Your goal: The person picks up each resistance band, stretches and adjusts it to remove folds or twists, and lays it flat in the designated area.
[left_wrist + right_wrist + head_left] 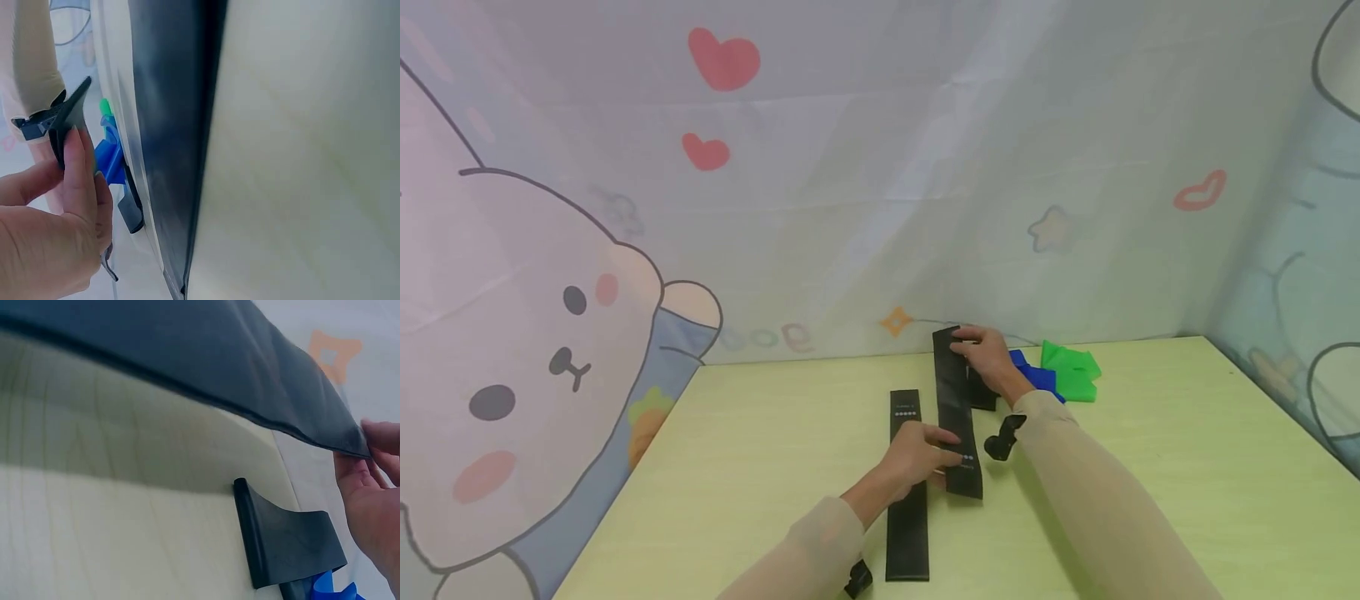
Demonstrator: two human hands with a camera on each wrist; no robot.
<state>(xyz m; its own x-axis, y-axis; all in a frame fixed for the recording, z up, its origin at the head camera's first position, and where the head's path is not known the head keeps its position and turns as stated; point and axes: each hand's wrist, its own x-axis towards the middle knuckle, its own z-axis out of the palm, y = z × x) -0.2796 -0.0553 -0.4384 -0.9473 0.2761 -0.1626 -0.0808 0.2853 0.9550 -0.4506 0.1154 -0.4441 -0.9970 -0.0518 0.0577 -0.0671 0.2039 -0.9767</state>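
Band (pixel 957 417) stretched between my hands: right hand (pixel 988 358) pinches its far end off the counter (pixel 1150 467), left hand (pixel 917 454) pinches the near end.

Beige long sleeves (pixel 1097 492), black wrist-mounted camera clips (pixel 1003 440), bare hands

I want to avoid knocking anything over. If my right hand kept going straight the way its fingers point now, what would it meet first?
Probably the printed backdrop curtain. The right hand pinches the far end of the black band at the table's back edge, fingers pointing toward the back left; nothing else seems to lie between, though depth is unclear.
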